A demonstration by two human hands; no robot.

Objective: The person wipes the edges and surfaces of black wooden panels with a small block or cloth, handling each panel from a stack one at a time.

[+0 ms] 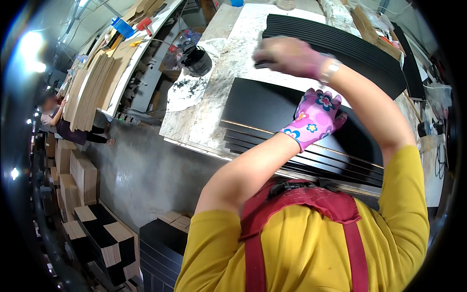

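My left hand (318,117), in a pink flowered glove, lies with its fingers apart on the top black panel (262,104) of the near stack. A pale strip runs along that panel's near edge. Above the white tabletop, at the left end of the far stack of black panels (350,58), is my right hand (292,56). It wears a pink glove and is smeared by motion. The fingers look curled, and a small dark thing shows under them, too hidden to name.
A black-stained bucket (196,61) stands on a smeared white cloth (187,92) to the left. Beyond the aisle, a bench bears brown boards (90,92), a blue bottle (122,27) and a red mallet (144,25). Another person (58,117) stands there. Cartons (82,177) and stacked panels (163,248) sit lower left.
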